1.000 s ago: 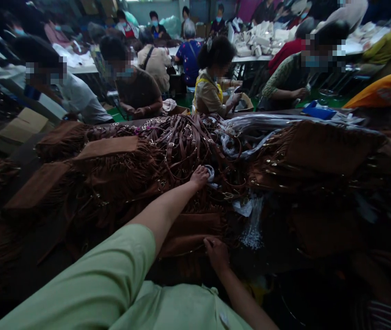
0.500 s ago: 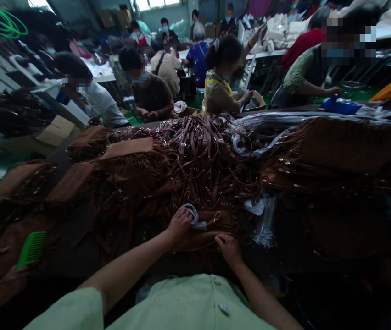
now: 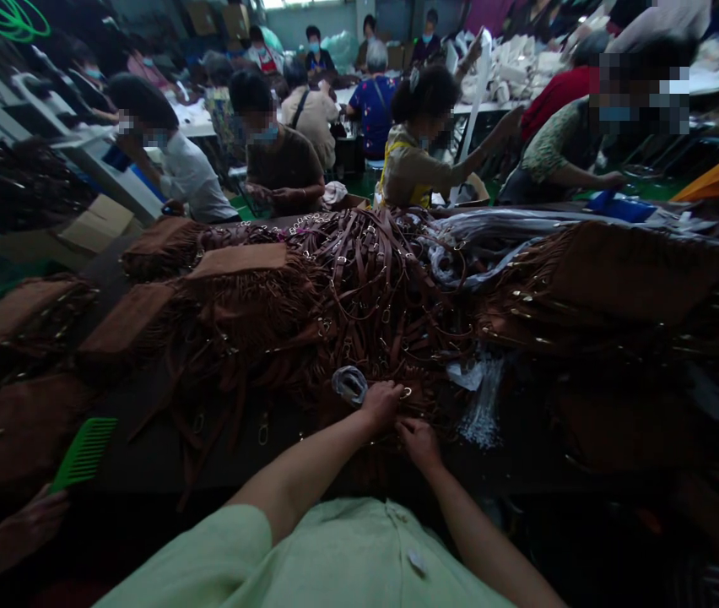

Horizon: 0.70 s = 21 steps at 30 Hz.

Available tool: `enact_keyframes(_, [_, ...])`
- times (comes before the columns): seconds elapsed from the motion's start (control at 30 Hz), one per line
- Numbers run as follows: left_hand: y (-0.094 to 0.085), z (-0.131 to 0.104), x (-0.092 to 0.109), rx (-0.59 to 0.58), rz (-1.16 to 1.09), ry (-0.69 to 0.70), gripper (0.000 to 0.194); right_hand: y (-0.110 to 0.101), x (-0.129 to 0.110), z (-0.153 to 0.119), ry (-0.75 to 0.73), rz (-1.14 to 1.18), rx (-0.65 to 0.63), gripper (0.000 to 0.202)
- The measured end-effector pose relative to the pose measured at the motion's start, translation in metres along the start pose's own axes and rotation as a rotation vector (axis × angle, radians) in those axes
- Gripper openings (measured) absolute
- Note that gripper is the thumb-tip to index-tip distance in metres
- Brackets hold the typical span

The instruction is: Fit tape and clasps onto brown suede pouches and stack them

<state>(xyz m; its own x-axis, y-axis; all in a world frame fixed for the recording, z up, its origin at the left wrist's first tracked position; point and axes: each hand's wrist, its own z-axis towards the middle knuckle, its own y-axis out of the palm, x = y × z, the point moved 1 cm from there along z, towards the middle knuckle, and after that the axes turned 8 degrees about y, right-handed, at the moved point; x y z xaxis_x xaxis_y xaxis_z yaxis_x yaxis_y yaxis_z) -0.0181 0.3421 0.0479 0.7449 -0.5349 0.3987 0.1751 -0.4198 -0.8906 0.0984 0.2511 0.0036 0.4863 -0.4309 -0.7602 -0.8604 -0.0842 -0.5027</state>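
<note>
A brown fringed bag (image 3: 334, 404) lies on the dark table in front of me. My left hand (image 3: 382, 404) is closed at the bag's upper side, right beside a gold clasp (image 3: 405, 393); what its fingers pinch is too small to make out. Just to the left of that hand rests a roll wrapped in clear plastic (image 3: 349, 384). My right hand (image 3: 418, 442) is closed at the bag's near edge, close to the left one, and anything between its fingers is hidden. Beyond both hands spreads a heap of brown straps with metal buckles (image 3: 365, 279).
Stacks of fringed bags stand left (image 3: 242, 258) and right (image 3: 638, 270). Thin clear plastic strips (image 3: 483, 405) lie right of my hands. At the lower left, another person's hand (image 3: 34, 517) holds a green comb (image 3: 86, 452). Several people sit across the table.
My left hand has moved right, from the plastic-wrapped roll to the gold clasp. My right hand has barely moved. The co-worker's green comb has shifted to the right.
</note>
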Motion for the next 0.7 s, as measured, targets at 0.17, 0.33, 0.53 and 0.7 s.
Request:
enact_keyframes(0.17, [0.006, -0.014, -0.01, -0.008, -0.136, -0.046, 0.022, 0.0, 0.001, 0.001, 0.027, 0.012, 0.005, 0.038])
enact_keyframes(0.33, [0.015, -0.027, -0.015, -0.023, -0.263, -0.167, 0.024, -0.003, -0.006, 0.003, 0.039, -0.079, -0.04, 0.033])
enact_keyframes(0.53, [0.026, -0.029, -0.024, 0.012, -0.424, -0.208, 0.025, -0.006, -0.02, 0.001, 0.106, -0.263, -0.079, 0.025])
enact_keyframes(0.7, [0.032, -0.027, -0.028, -0.01, -0.54, -0.165, 0.03, -0.006, -0.026, -0.002, 0.124, -0.327, -0.077, 0.022])
